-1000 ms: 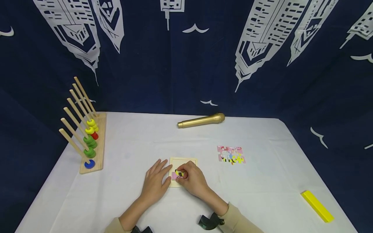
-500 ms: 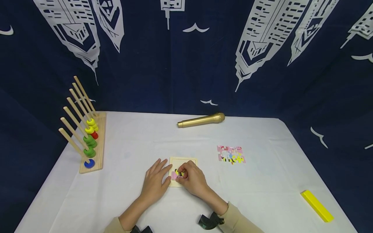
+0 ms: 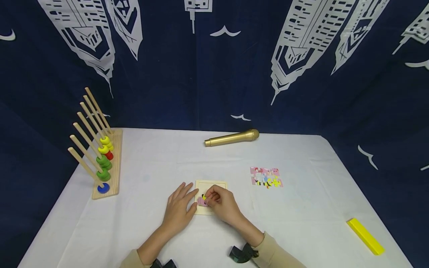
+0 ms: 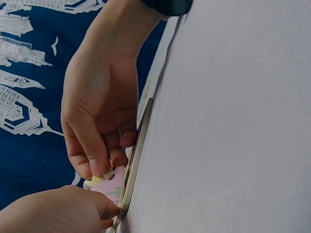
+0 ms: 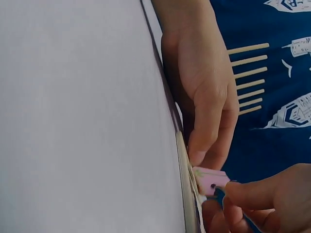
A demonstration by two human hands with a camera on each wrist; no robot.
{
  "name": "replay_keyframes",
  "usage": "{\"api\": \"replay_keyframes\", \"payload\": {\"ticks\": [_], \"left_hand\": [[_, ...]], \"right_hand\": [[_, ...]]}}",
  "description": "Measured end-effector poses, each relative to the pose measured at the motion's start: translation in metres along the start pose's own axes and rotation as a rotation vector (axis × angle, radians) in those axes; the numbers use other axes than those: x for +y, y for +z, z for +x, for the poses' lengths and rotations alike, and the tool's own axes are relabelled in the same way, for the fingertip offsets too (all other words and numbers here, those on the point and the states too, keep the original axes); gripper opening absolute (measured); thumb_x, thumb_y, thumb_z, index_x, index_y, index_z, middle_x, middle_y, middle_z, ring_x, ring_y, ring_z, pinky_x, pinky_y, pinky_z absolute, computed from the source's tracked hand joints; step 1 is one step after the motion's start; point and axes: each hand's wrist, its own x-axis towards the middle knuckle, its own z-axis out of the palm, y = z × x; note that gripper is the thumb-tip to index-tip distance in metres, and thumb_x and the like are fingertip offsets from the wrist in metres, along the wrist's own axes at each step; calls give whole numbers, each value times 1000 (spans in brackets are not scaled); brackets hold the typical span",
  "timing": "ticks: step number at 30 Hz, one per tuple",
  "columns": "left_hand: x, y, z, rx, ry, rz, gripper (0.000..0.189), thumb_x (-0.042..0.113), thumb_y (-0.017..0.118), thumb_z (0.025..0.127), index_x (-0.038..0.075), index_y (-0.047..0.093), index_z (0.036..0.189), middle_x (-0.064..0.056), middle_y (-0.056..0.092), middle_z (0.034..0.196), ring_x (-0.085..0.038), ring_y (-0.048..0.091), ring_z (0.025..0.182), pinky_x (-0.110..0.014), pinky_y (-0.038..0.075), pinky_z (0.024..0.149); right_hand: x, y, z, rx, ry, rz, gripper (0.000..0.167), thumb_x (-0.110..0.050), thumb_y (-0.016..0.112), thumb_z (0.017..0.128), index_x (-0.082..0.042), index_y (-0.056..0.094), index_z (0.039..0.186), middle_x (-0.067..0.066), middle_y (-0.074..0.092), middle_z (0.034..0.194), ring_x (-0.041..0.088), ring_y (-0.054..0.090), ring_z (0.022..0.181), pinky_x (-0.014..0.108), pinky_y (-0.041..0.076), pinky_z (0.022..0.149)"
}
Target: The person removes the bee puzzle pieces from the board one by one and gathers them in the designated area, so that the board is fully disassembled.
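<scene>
In the head view, my left hand [image 3: 178, 208] lies at the left side of a small pale wooden puzzle tray [image 3: 210, 183], fingers straight, touching its edge. Across the tray, my right hand [image 3: 224, 204] pinches a pink and yellow jigsaw piece [image 3: 202, 201] between thumb and fingers. The left wrist view shows the jigsaw piece [image 4: 112, 187] tilted up from the tray, partly covered by both hands. In the right wrist view, the jigsaw piece [image 5: 210, 178] appears between the fingertips of both hands. My right hand hides much of the tray's inside.
Joined jigsaw pieces [image 3: 266, 176] lie right of the tray. A gold toy microphone [image 3: 232, 138] is at the back edge, a yellow block [image 3: 365, 236] at far right. A wooden peg stand [image 3: 115, 163] with coloured rings stands at left on the white table [image 3: 161, 156].
My right hand's fingers have shifted slightly, and the jigsaw piece under them has turned, showing less yellow and black. My left hand has hardly moved.
</scene>
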Motion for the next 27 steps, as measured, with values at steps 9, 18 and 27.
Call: {"api": "replay_keyframes", "payload": {"ticks": [9, 18, 27], "left_hand": [[2, -1, 1, -4, -8, -2, 39, 11, 68, 86, 5, 66, 124, -16, 54, 142, -39, 37, 140, -59, 31, 109], [2, 1, 1, -10, -14, -7, 40, 10, 67, 86, 4, 65, 125, -17, 52, 143, -39, 35, 141, -59, 29, 110], [3, 0, 0, -8, -12, 1, 40, 9, 68, 86, 4, 65, 125, -17, 53, 143, -39, 36, 141, -59, 29, 109]], "right_hand": [[-19, -28, 5, 25, 62, 174, 10, 8, 64, 86, 0, 64, 92, 14, 63, 82, 15, 59, 64, 19, 48, 55], [-2, -61, 2, 131, 152, 150, 8, 6, 65, 87, 0, 65, 93, 13, 63, 83, 17, 58, 65, 17, 45, 56], [37, -106, -13, 257, 248, 55, 10, 1, 66, 89, 2, 66, 99, 15, 63, 89, 9, 53, 61, 17, 43, 53]]}}
